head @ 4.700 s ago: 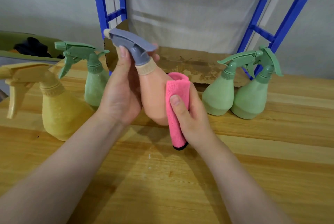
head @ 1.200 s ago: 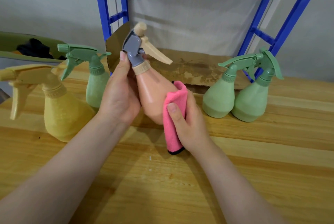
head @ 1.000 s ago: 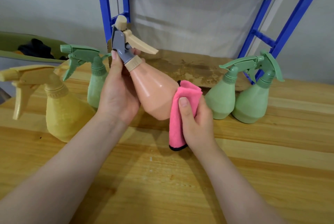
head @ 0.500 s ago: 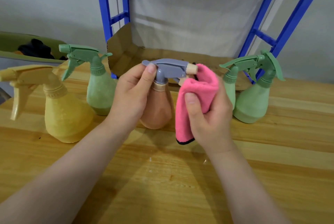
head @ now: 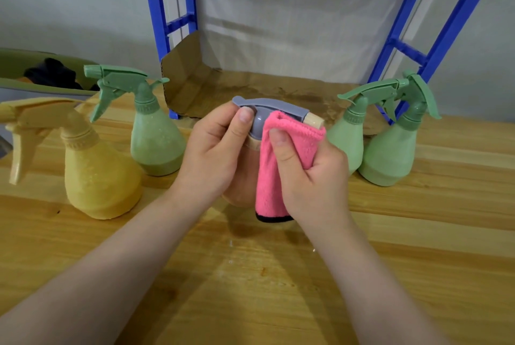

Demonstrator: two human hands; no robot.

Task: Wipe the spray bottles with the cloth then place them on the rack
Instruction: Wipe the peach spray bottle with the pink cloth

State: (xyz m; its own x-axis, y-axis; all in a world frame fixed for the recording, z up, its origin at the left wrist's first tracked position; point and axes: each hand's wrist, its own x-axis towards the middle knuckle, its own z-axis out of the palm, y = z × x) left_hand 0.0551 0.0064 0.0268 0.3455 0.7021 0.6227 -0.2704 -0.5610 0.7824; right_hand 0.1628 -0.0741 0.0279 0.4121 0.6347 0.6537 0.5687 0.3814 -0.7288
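L hand (head: pixel 214 155) grips 1 peach spray bottle (head: pixel 239 188) w/ grey trigger head (head: pixel 267 110); R hand (head: pixel 312 174) fingers pinch 1 pink cloth (head: pixel 278 166) against it. On the wooden table (head: pixel 418 247): 3 green spray bottles (head: pixel 156 138) (head: pixel 348 138) (head: pixel 390 155), 1 yellow spray bottle (head: pixel 97 177).

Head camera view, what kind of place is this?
Probably a workshop or storeroom: a wooden workbench, a blue metal rack lined with cardboard, and plain grey walls.

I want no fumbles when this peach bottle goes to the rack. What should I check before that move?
1. Left hand grips the peach bottle at its grey sprayer: ok.
2. Right hand holds the pink cloth against the sprayer: ok.
3. Bottle wiped dry: cannot tell.
4. Cardboard shelf of the blue rack free behind the bottle: ok.
5. Other bottles already racked: not ok.
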